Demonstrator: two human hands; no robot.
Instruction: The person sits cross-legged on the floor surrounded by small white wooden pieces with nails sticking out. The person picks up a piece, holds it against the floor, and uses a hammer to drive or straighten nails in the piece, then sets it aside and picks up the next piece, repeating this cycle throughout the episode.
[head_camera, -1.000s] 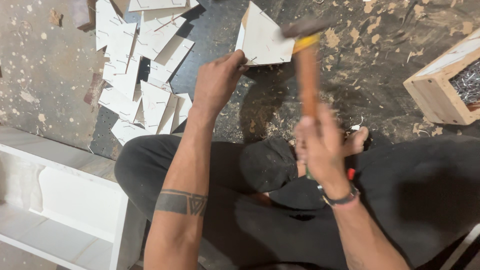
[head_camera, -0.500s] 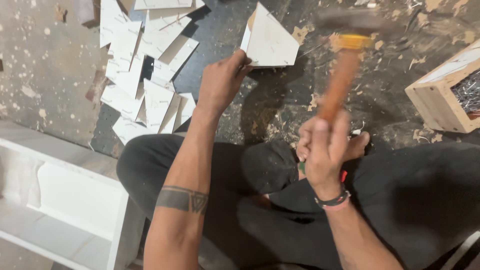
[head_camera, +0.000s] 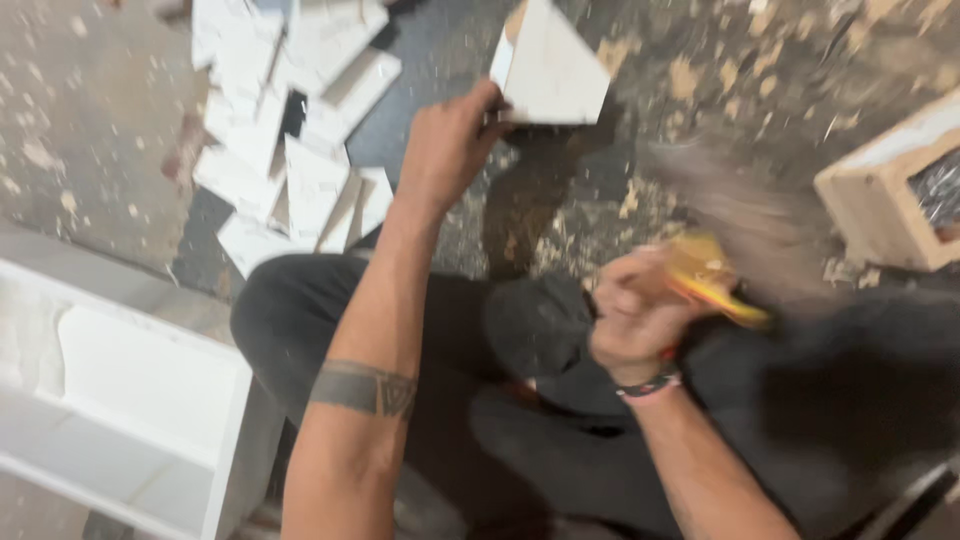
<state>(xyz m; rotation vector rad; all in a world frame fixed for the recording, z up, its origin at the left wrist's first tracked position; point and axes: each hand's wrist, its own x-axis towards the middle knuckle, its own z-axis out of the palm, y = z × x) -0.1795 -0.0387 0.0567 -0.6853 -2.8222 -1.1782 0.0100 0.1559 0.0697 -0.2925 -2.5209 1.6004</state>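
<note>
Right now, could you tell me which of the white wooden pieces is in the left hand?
The white piece at top centre, standing apart from the heap and pinched at its lower corner by the left hand.

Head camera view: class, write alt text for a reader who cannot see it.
A seated person's left hand steadies a white triangular wooden piece on a sawdust-strewn floor, while the right hand grips a motion-blurred hammer. More white pieces lie piled to the left.

One hammer (head_camera: 715, 275), one wooden box (head_camera: 885, 205), many white offcuts (head_camera: 290, 150) (heaped, uncountable).
</note>
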